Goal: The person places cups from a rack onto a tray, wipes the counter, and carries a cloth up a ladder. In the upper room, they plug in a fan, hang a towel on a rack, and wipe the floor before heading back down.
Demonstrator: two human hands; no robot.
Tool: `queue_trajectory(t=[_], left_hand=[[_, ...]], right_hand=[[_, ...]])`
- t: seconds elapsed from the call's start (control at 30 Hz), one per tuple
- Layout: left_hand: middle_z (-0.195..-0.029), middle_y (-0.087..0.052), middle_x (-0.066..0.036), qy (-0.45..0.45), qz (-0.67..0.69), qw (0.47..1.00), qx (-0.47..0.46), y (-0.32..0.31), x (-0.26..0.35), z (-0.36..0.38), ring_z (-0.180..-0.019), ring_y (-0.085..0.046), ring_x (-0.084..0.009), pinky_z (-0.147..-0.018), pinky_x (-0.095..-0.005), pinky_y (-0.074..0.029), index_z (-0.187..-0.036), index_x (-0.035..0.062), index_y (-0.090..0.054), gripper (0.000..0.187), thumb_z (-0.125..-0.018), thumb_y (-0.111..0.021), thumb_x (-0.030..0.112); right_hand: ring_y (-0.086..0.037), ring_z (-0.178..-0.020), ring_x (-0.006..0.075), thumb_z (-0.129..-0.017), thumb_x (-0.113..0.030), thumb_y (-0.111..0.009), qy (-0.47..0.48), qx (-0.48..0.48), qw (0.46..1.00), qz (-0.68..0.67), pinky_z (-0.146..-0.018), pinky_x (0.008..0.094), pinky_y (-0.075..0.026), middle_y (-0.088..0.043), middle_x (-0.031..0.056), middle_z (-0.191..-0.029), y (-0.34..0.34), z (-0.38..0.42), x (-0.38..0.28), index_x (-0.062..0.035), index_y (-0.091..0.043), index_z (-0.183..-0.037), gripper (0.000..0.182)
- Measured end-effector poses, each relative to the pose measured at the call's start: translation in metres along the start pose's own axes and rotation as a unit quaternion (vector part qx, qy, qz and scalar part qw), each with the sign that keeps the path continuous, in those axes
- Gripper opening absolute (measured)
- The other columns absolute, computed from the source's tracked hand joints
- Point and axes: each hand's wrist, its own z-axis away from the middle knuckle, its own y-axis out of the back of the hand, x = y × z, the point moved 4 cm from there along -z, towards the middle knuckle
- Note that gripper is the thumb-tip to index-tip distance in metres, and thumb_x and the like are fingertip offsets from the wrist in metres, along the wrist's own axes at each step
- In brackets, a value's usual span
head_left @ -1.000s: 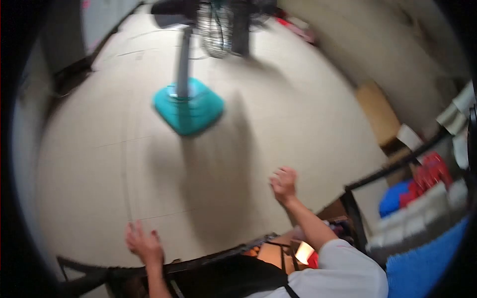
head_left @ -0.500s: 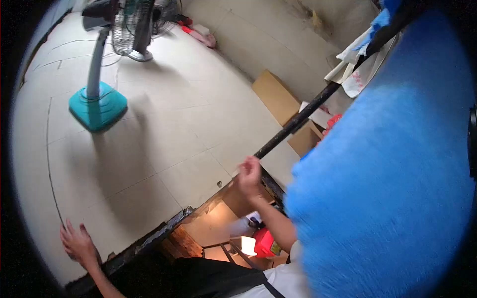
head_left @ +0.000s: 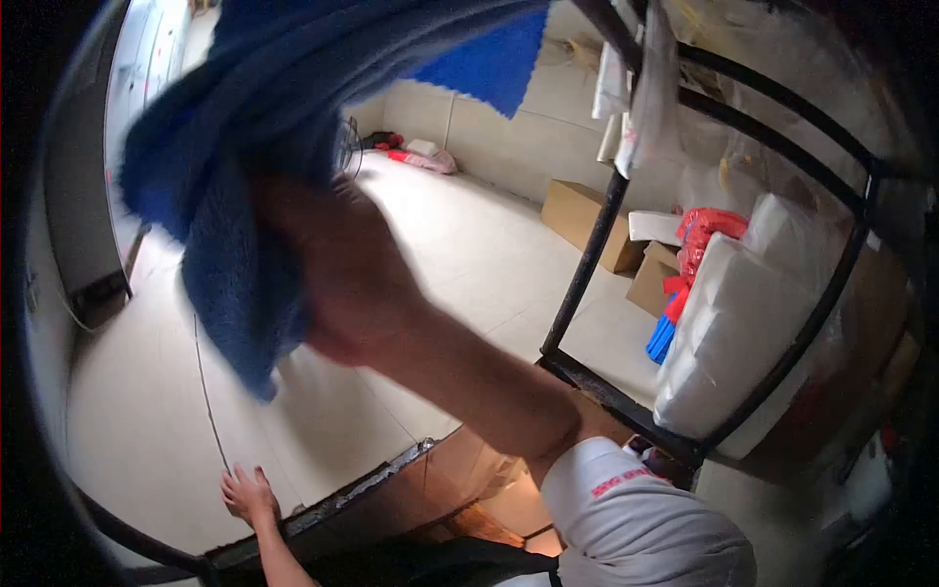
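A blue cloth (head_left: 230, 284) hangs in large folds across the upper left, close to the camera. My right hand (head_left: 337, 269) is raised with its fingers wrapped into this cloth, and the fingertips are partly hidden by it. Low on the left, my left hand (head_left: 249, 492) rests on the pale tiled floor (head_left: 342, 430) near the edge of the floor opening, fingers spread and nothing in them.
A black metal railing (head_left: 587, 274) rises at the right of the opening. Beyond it are cardboard boxes (head_left: 577, 215), white wrapped packages (head_left: 729, 323) and a red bundle (head_left: 704, 240). Red and pink items (head_left: 421, 157) lie by the far wall.
The blue cloth has gone from the right side to the upper left, now in my raised right hand, which was near the railing's foot. The view has turned right; the fans are mostly hidden.
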Motion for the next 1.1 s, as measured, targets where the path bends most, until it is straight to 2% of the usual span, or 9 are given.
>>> queue_trajectory(t=[0.17, 0.23, 0.43, 0.57, 0.67, 0.87, 1.0, 1.07, 1.1], left_hand=[[-0.15, -0.04, -0.02, 0.044, 0.096, 0.994, -0.005, 0.008, -0.006, 0.006, -0.14, -0.033, -0.037, -0.113, -0.0556, -0.029, -0.141, 0.0103, -0.051, 0.06, -0.095, -0.057, 0.049], [-0.149, -0.041, -0.019, -0.008, 0.023, 0.999, 0.021, 0.011, 0.001, 0.006, -0.139, -0.034, -0.0363, -0.112, -0.0556, -0.029, -0.138, 0.0111, -0.053, 0.058, -0.094, -0.059, 0.047], [-0.148, -0.043, -0.017, 0.001, 0.024, 0.999, 0.027, 0.005, 0.0, 0.002, -0.139, -0.035, -0.0344, -0.113, -0.051, -0.027, -0.137, 0.0127, -0.055, 0.056, -0.094, -0.059, 0.048], [-0.147, -0.044, -0.017, 0.004, 0.023, 1.0, 0.019, 0.008, 0.004, 0.003, -0.138, -0.036, -0.0343, -0.113, -0.0511, -0.028, -0.136, 0.0134, -0.056, 0.055, -0.093, -0.059, 0.047], [-0.147, -0.045, -0.016, -0.001, 0.016, 0.999, 0.031, 0.003, 0.001, 0.002, -0.138, -0.037, -0.0343, -0.113, -0.0512, -0.028, -0.135, 0.014, -0.056, 0.053, -0.093, -0.059, 0.046], [-0.147, -0.045, -0.014, 0.008, 0.005, 0.999, 0.032, 0.001, -0.001, 0.001, -0.138, -0.037, -0.0322, -0.112, -0.0507, -0.029, -0.134, 0.015, -0.057, 0.051, -0.094, -0.059, 0.045], [-0.147, -0.046, -0.013, 0.001, 0.003, 1.0, 0.028, 0.004, -0.001, 0.001, -0.137, -0.039, -0.0321, -0.112, -0.0511, -0.029, -0.134, 0.0159, -0.058, 0.05, -0.094, -0.059, 0.045], [-0.146, -0.047, -0.014, -0.007, 0.0, 0.999, 0.032, 0.002, -0.003, -0.001, -0.136, -0.04, -0.033, -0.111, -0.0518, -0.031, -0.133, 0.015, -0.058, 0.048, -0.094, -0.059, 0.044], [-0.145, -0.047, -0.014, -0.01, 0.001, 0.999, 0.035, 0.0, -0.003, -0.002, -0.136, -0.041, -0.0334, -0.11, -0.0521, -0.032, -0.132, 0.0146, -0.057, 0.048, -0.094, -0.059, 0.044]], right_hand=[[-0.062, -0.09, 0.0171, -0.1, -0.032, -0.06, 0.074, 0.13, 0.967, 0.208, -0.086, 0.0337, -0.05, -0.065, 0.0093, -0.103, 0.02, 0.041, 0.002, 0.0002, -0.057, -0.119, 0.037], [-0.059, -0.083, 0.0166, -0.099, -0.033, -0.061, 0.054, 0.168, 0.983, 0.054, -0.08, 0.0341, -0.051, -0.063, 0.0075, -0.097, 0.045, 0.057, 0.007, 0.0003, -0.054, -0.119, 0.039], [-0.06, -0.104, 0.0205, -0.097, -0.025, -0.065, 0.044, 0.148, 0.956, 0.251, -0.093, 0.0373, -0.05, -0.061, 0.0116, -0.117, 0.11, 0.056, -0.021, 0.0017, -0.046, -0.132, 0.048], [-0.054, -0.122, 0.0247, -0.099, -0.026, -0.062, 0.096, 0.215, 0.961, 0.147, -0.103, 0.0381, -0.046, -0.055, 0.0163, -0.133, 0.123, 0.056, -0.025, 0.0005, -0.04, -0.142, 0.055], [-0.048, -0.13, 0.0267, -0.101, -0.034, -0.057, 0.021, 0.228, 0.935, 0.271, -0.107, 0.0393, -0.042, -0.048, 0.0186, -0.144, 0.134, 0.056, -0.033, 0.0027, -0.032, -0.148, 0.065], [-0.042, -0.136, 0.0266, -0.101, -0.063, -0.038, -0.023, 0.216, 0.953, 0.21, -0.114, 0.04, -0.032, -0.044, 0.019, -0.147, 0.13, 0.06, -0.031, 0.0059, -0.028, -0.149, 0.084], [-0.026, -0.145, 0.0246, -0.099, -0.069, -0.02, -0.054, 0.038, 0.953, 0.295, -0.122, 0.0373, -0.017, -0.036, 0.0159, -0.152, 0.202, 0.059, -0.005, 0.004, -0.021, -0.153, 0.091], [-0.03, -0.145, 0.0251, -0.096, -0.073, -0.019, 0.045, 0.141, 0.968, 0.204, -0.122, 0.0459, -0.018, -0.033, 0.0165, -0.155, 0.248, 0.062, -0.004, -0.0083, -0.019, -0.157, 0.089], [-0.031, -0.145, 0.0305, -0.093, -0.077, -0.024, -0.02, 0.232, 0.963, 0.134, -0.118, 0.0552, -0.022, -0.028, 0.0202, -0.158, 0.289, 0.067, -0.018, -0.0174, -0.016, -0.158, 0.089]])
